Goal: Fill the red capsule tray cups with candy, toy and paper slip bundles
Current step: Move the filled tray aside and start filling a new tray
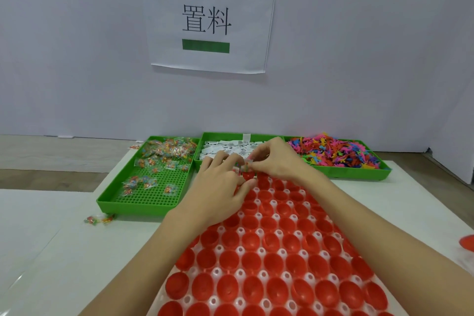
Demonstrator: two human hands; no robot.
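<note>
A white tray (215, 272) of several red capsule cups (277, 287) fills the near table. At its far edge both hands meet over one cup. My right hand (277, 159) pinches a small bundle (243, 165) of clear candy wrap and paper slip. My left hand (218, 185) touches the same bundle with curled fingers. Behind stand three green trays: wrapped candies (159, 154) on the left, white paper slips (225, 147) in the middle, colourful plastic toys (338, 152) on the right.
Loose candy packets (98, 219) lie on the white table left of the candy tray (133, 206). A red capsule half (468, 242) shows at the right edge. A paper sign (207, 20) hangs on the wall behind.
</note>
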